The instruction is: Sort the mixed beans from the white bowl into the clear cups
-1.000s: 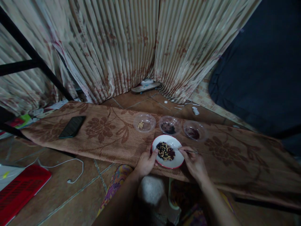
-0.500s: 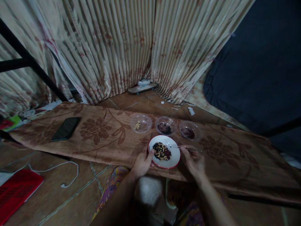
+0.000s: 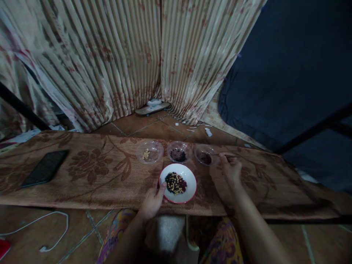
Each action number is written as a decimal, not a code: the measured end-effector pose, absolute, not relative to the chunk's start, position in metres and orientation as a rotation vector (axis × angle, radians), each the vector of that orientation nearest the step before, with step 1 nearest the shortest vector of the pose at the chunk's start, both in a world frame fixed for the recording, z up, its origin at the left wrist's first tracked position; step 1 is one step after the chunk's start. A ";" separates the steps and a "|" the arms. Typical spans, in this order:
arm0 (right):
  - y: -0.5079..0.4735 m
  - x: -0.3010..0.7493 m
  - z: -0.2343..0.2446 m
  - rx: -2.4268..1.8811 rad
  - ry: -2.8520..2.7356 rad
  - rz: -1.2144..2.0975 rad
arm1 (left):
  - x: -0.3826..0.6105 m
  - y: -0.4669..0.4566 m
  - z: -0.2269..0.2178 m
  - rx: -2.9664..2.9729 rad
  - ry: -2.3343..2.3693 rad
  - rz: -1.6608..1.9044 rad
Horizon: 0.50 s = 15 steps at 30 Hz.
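The left hand (image 3: 151, 201) is holding the white bowl (image 3: 190, 183) by its edge. Little beans (image 3: 176, 183) are lying in the bowl. Past the bowl, to its right, the right hand (image 3: 232, 171) is pinching a thin tool (image 3: 215, 154) at a clear dish (image 3: 201, 150).

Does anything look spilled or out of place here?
I see no spill around the bowl or the clear dishes. The odd bits are on the floor: white scraps lie scattered beyond the table, like litter, and a cable lies loose on the near side, its visible end plugged into nothing.
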State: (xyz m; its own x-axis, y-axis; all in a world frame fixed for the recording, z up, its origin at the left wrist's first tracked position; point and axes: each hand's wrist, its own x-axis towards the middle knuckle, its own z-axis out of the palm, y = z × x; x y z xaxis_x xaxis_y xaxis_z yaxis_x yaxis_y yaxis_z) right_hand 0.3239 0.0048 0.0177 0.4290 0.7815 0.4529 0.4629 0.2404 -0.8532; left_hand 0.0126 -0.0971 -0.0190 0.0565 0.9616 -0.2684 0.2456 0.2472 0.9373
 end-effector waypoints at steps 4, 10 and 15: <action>-0.007 0.312 0.021 -1.390 -1.087 0.318 | 0.013 -0.098 -0.018 1.227 1.391 0.847; -0.043 0.269 0.038 -1.401 -1.180 0.505 | 0.013 -0.100 -0.017 1.242 1.397 0.849; -0.067 0.241 0.021 -1.377 -1.503 0.790 | 0.012 -0.100 -0.022 1.279 1.376 0.875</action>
State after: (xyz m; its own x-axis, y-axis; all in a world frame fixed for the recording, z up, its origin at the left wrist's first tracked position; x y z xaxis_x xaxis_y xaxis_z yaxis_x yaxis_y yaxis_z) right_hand 0.2406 -0.0673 0.0206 0.0482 0.9782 0.2021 0.3880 0.1681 -0.9062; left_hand 0.0124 -0.0996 -0.0216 0.0835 0.9770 -0.1964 0.2364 0.1721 0.9563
